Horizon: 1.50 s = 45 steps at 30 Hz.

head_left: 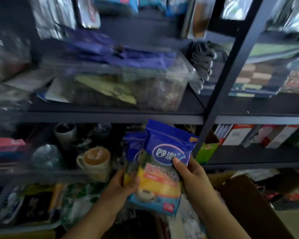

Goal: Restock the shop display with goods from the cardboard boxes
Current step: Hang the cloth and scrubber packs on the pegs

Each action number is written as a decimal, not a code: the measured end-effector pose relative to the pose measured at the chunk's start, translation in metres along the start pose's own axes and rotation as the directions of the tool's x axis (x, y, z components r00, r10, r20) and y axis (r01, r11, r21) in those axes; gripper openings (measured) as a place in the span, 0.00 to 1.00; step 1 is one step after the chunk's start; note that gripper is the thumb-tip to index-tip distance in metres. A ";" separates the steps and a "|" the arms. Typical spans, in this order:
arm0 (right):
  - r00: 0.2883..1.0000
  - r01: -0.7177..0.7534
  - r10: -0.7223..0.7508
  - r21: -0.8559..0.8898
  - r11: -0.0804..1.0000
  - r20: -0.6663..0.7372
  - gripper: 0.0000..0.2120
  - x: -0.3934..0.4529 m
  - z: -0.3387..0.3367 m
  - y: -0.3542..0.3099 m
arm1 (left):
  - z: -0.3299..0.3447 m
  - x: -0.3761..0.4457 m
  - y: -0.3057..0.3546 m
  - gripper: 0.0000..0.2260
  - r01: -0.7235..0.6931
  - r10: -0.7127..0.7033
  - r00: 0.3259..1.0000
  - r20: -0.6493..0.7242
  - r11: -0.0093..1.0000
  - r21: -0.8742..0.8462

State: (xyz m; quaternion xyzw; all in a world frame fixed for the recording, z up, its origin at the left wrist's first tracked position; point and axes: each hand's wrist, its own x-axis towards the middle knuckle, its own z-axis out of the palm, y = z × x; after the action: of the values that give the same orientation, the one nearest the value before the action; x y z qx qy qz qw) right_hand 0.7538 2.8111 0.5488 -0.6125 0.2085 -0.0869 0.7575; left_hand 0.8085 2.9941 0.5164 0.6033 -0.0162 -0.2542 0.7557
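Two blue-and-yellow sponge packs are held upright in front of the dark metal shelving. The front pack (pixel 164 163) has a white oval logo; my right hand (pixel 192 176) grips its right edge with the thumb on its face. A second, similar pack (pixel 133 149) stands just behind it to the left. My left hand (pixel 123 185) grips the packs' lower left side, fingers curled round the edge. An open cardboard box (pixel 245 200) sits at the lower right, below my right forearm.
The black shelf board (pixel 110 116) above the packs carries a clear bin (pixel 128 80) of purple and green goods. Cups (pixel 95 159) and a basket of wrapped items (pixel 33 204) fill the lower left. A black upright post (pixel 231 75) divides the bays; boxed goods (pixel 259 135) stand to the right.
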 end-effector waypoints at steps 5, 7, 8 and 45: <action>0.999 0.036 -0.037 0.110 0.993 0.003 0.16 -0.011 0.059 -0.020 | -0.048 -0.021 0.052 0.19 -0.126 0.139 0.982 -0.126 0.986 0.108; 0.998 0.054 -0.055 0.127 0.990 0.003 0.13 -0.013 0.074 -0.031 | -0.070 -0.024 0.065 0.19 -0.131 0.156 0.980 -0.122 0.972 0.196; 0.998 0.061 -0.062 0.121 0.991 0.009 0.12 -0.015 0.078 -0.038 | -0.074 -0.027 0.073 0.17 -0.148 0.178 0.976 -0.121 0.964 0.222; 0.764 0.608 -0.563 -0.061 0.791 0.315 0.19 0.067 0.201 -0.355 | -0.111 -0.013 0.337 0.09 -0.543 0.620 0.731 -0.284 0.781 0.307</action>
State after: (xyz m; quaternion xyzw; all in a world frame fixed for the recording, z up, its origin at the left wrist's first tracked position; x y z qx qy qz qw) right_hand 0.9429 2.8810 0.9095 -0.7113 -0.0970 -0.2149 0.6622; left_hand 0.9573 3.1477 0.7999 0.6779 -0.0883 0.1178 0.7203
